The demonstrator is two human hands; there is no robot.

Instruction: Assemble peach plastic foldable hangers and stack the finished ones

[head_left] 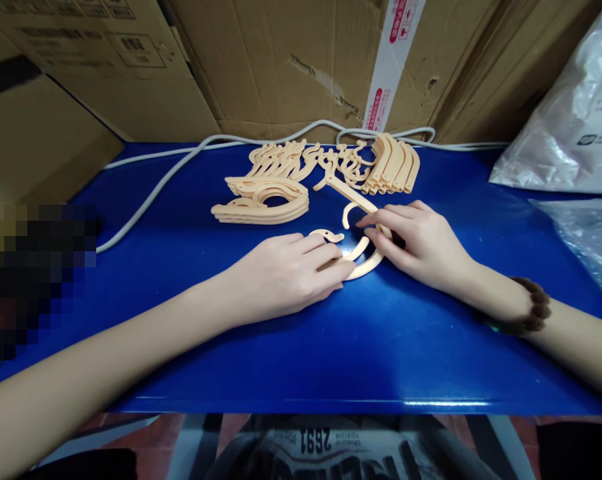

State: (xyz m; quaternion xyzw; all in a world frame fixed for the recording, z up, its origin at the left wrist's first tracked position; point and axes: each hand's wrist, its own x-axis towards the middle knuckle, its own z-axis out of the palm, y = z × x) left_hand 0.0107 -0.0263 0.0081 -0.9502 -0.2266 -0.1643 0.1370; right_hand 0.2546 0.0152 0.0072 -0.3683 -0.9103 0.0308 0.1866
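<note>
A beige plastic hanger (373,265) lies low over the table between my hands, its curved parts only partly visible. My left hand (298,270) is closed on its left end, and the fingers cover much of that side. Fingers of my right hand (415,243) pinch its right side, near a hook-shaped end (348,215). A straight beige arm piece (351,193) slants away from the right fingertips; whether it is joined to the hanger, I cannot tell. Just beyond lies a stack of folded beige hangers (263,212).
Wavy beige pieces (279,160), small hooks (349,165) and curved arms (393,163) lie at the back of the blue table (301,360). A white cable (165,180) runs behind them. Cardboard boxes (281,67) stand behind; plastic bags (571,133) lie at right.
</note>
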